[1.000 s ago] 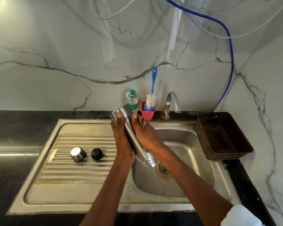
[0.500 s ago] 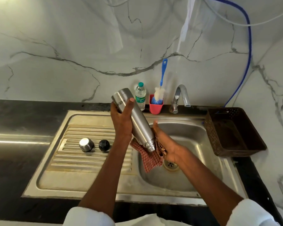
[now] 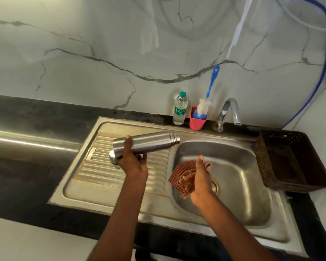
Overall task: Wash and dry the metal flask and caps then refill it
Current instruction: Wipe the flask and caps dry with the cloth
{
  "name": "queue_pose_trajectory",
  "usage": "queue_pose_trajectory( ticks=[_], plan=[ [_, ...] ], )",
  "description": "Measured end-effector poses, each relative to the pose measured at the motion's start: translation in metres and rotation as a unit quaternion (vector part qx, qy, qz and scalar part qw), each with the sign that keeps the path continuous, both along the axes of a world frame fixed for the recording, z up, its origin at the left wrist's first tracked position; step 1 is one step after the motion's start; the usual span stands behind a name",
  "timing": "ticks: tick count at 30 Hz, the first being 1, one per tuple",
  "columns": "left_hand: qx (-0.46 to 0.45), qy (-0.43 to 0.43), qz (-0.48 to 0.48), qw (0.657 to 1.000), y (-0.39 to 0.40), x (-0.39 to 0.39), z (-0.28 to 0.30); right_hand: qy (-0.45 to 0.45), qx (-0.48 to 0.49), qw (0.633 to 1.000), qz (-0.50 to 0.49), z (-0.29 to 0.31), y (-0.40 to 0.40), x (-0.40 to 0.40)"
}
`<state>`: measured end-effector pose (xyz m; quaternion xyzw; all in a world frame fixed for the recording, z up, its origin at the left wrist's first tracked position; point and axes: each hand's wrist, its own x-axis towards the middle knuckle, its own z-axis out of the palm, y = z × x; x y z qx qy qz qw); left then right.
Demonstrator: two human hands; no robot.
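Observation:
My left hand (image 3: 134, 161) grips the metal flask (image 3: 151, 143) near its base and holds it almost level above the ribbed drainboard (image 3: 102, 170), its open threaded neck pointing right toward the basin. Just under the flask's base the steel cap (image 3: 112, 157) peeks out on the drainboard; the black cap is hidden behind my left hand. Over the sink basin (image 3: 239, 166) my right hand (image 3: 202, 178) is closed on a bunched red checked cloth (image 3: 184, 178), apart from the flask.
Behind the sink stand a plastic water bottle (image 3: 180, 109), a pink cup (image 3: 197, 122) with a blue bottle brush (image 3: 208, 95), and the tap (image 3: 228, 113). A brown basket (image 3: 290, 161) sits at the right. Black counter (image 3: 26, 129) extends left.
The flask has swung from a steep tilt over the basin to nearly level above the drainboard. My right hand with the cloth has come off the flask and stays over the basin.

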<state>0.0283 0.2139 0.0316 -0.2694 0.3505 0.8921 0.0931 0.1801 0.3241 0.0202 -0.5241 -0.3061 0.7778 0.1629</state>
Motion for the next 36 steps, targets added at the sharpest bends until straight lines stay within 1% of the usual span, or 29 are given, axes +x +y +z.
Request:
queue_pose_trajectory(
  ticks=[2,4,6,8,9,10,11,12,13,14,15,16,17,19,21,23,25,28,30,32,33,34,36],
  plan=[
    [0.043,-0.01,-0.029,0.999,-0.018,-0.001,-0.012,0.02,-0.054,0.998,0.027,-0.005,-0.006,-0.011],
    [0.049,0.005,-0.072,0.996,-0.033,0.001,-0.019,0.063,-0.07,0.993,0.07,-0.002,-0.012,-0.025],
    [0.037,0.023,-0.115,0.992,-0.042,0.011,-0.026,0.099,-0.066,0.989,0.091,0.002,-0.015,-0.04],
    [0.036,0.043,-0.158,0.986,-0.054,0.024,-0.037,0.106,-0.058,0.988,0.09,0.006,-0.021,-0.055],
    [0.021,0.064,-0.192,0.979,-0.063,0.029,-0.039,0.107,-0.055,0.989,0.089,0.006,-0.021,-0.059],
    [-0.03,0.099,-0.238,0.966,-0.074,0.031,-0.039,0.107,-0.047,0.989,0.089,0.009,-0.022,-0.062],
    [-0.124,0.147,-0.289,0.938,-0.087,0.027,-0.041,0.115,-0.039,0.988,0.091,0.01,-0.022,-0.064],
    [-0.227,0.198,-0.34,0.891,-0.101,0.021,-0.044,0.122,-0.016,0.987,0.099,0.012,-0.022,-0.065],
    [-0.3,0.24,-0.386,0.838,-0.115,0.014,-0.046,0.129,0.014,0.984,0.118,0.014,-0.023,-0.067],
    [-0.339,0.266,-0.428,0.794,-0.124,0.009,-0.047,0.121,0.061,0.98,0.147,0.017,-0.027,-0.07],
    [-0.355,0.28,-0.462,0.763,-0.128,0.007,-0.048,0.112,0.11,0.971,0.179,0.02,-0.035,-0.074],
    [-0.365,0.288,-0.483,0.742,-0.13,0.008,-0.048,0.099,0.166,0.959,0.209,0.025,-0.047,-0.08],
    [-0.37,0.293,-0.489,0.734,-0.129,0.012,-0.05,0.093,0.221,0.942,0.234,0.028,-0.059,-0.086],
    [-0.368,0.291,-0.468,0.749,-0.129,0.019,-0.062,0.096,0.327,0.898,0.279,0.032,-0.085,-0.1],
    [-0.35,0.276,-0.448,0.775,-0.137,0.016,-0.072,0.099,0.383,0.867,0.304,0.033,-0.104,-0.111],
    [-0.356,0.262,-0.434,0.785,-0.154,0.003,-0.074,0.105,0.392,0.855,0.323,0.03,-0.119,-0.12],
    [-0.399,0.256,-0.419,0.775,-0.17,-0.009,-0.073,0.135,0.374,0.852,0.34,0.025,-0.133,-0.128],
    [-0.483,0.257,-0.367,0.753,-0.193,-0.024,-0.07,0.172,0.349,0.85,0.354,0.02,-0.157,-0.14],
    [-0.524,0.252,-0.333,0.742,-0.203,-0.034,-0.068,0.15,0.341,0.864,0.339,0.016,-0.167,-0.147],
    [-0.552,0.252,-0.298,0.737,-0.212,-0.044,-0.066,0.078,0.311,0.899,0.3,0.01,-0.173,-0.155],
    [-0.558,0.253,-0.284,0.738,-0.215,-0.048,-0.066,0.042,0.278,0.92,0.273,0.004,-0.173,-0.158],
    [-0.561,0.251,-0.274,0.74,-0.218,-0.051,-0.066,0.027,0.234,0.942,0.24,-0.002,-0.173,-0.16],
    [-0.568,0.25,-0.263,0.739,-0.222,-0.055,-0.069,0.028,0.147,0.972,0.181,-0.013,-0.169,-0.163]
  ],
)
